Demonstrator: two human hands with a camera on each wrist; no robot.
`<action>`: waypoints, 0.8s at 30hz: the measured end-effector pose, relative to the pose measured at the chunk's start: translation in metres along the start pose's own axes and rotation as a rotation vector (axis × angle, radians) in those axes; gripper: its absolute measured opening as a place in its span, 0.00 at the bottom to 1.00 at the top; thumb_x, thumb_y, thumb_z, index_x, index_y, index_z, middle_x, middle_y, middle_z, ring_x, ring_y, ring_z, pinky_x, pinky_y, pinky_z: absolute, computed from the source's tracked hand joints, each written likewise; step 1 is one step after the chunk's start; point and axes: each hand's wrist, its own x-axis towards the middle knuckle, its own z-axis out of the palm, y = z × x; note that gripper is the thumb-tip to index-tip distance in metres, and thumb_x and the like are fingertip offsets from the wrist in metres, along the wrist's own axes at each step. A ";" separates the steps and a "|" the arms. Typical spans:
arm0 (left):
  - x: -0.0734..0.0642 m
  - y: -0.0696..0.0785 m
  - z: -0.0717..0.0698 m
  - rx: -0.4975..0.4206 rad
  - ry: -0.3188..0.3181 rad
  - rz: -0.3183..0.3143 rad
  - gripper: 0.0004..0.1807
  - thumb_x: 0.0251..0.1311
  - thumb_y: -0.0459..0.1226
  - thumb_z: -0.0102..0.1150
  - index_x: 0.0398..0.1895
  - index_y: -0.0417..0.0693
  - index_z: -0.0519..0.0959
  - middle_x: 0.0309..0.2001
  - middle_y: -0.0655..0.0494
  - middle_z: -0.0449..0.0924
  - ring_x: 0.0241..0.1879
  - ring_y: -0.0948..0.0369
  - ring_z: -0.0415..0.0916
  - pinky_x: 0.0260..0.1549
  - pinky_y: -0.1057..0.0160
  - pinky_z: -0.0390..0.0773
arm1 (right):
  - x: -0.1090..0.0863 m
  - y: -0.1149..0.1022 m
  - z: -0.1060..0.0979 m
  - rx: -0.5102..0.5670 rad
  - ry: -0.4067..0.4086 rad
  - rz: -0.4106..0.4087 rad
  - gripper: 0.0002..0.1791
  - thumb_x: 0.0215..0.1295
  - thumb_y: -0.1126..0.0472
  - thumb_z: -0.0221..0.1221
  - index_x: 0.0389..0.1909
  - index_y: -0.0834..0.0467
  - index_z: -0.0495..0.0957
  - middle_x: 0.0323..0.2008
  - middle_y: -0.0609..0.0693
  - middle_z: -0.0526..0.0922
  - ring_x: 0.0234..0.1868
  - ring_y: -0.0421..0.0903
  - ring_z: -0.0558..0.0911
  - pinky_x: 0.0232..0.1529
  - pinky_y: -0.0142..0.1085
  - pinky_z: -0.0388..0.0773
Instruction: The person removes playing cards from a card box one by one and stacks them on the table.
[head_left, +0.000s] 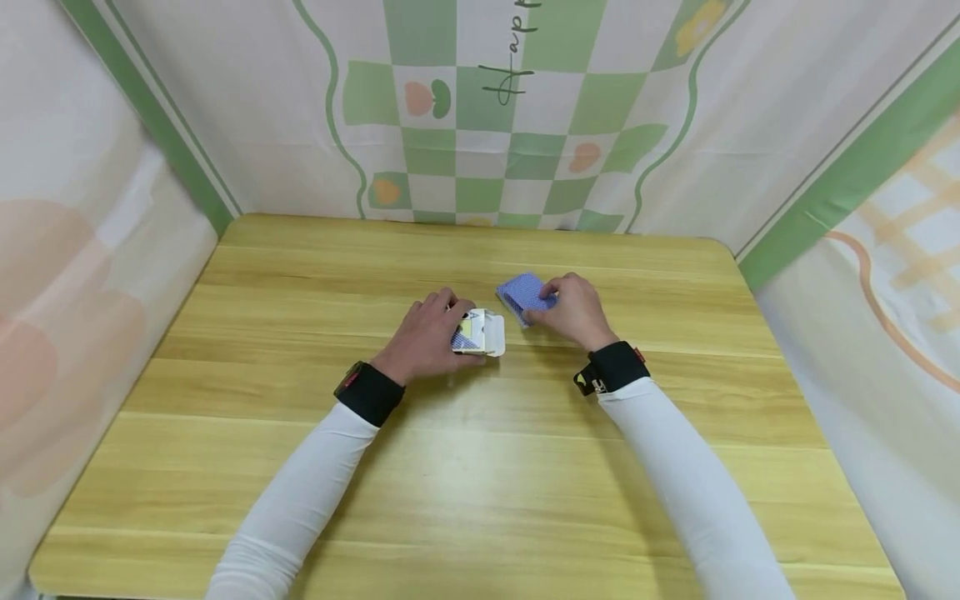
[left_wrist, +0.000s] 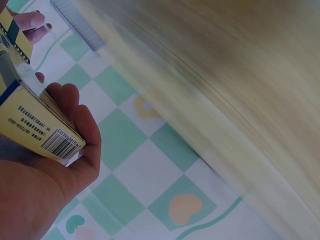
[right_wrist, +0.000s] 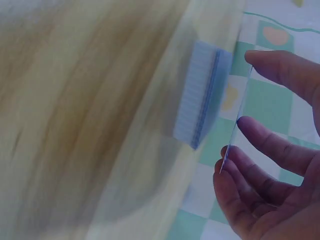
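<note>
My left hand (head_left: 429, 340) grips a card box (head_left: 477, 330) whose flap stands open toward the right. In the left wrist view the box (left_wrist: 42, 125) shows a yellow side with a barcode, fingers and thumb wrapped around it. To its right, a stack of blue-backed playing cards (right_wrist: 196, 95) lies on the table. My right hand (head_left: 576, 310) pinches a single playing card (right_wrist: 236, 117) by its edges, just above the stack. The right wrist view shows that card edge-on, apart from the stack, with thumb and fingertips at its ends.
The wooden table (head_left: 465, 492) stretches around both hands. Behind its far edge hangs a curtain (head_left: 480, 150) with green and white checks, and pale cloth (head_left: 90, 317) hangs along the sides. Black bands (head_left: 619, 367) circle both wrists.
</note>
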 end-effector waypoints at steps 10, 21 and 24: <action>-0.002 -0.002 -0.001 0.007 0.001 0.004 0.44 0.38 0.65 0.62 0.58 0.52 0.68 0.45 0.57 0.64 0.42 0.60 0.62 0.39 0.58 0.63 | 0.010 -0.006 0.012 0.025 -0.001 0.050 0.26 0.47 0.45 0.66 0.38 0.63 0.80 0.42 0.59 0.74 0.43 0.53 0.71 0.41 0.43 0.69; -0.003 -0.004 -0.002 0.010 0.016 0.004 0.44 0.37 0.65 0.62 0.57 0.53 0.69 0.45 0.57 0.64 0.42 0.60 0.62 0.38 0.58 0.63 | 0.012 -0.006 0.015 0.011 -0.010 0.058 0.26 0.47 0.44 0.66 0.39 0.62 0.80 0.42 0.58 0.75 0.43 0.52 0.72 0.41 0.43 0.68; -0.004 -0.003 -0.002 0.009 0.012 0.007 0.44 0.38 0.65 0.62 0.57 0.53 0.68 0.45 0.57 0.64 0.42 0.60 0.62 0.39 0.58 0.63 | 0.011 -0.005 0.016 0.007 -0.010 0.057 0.26 0.47 0.44 0.66 0.39 0.62 0.80 0.42 0.58 0.75 0.43 0.52 0.72 0.40 0.43 0.69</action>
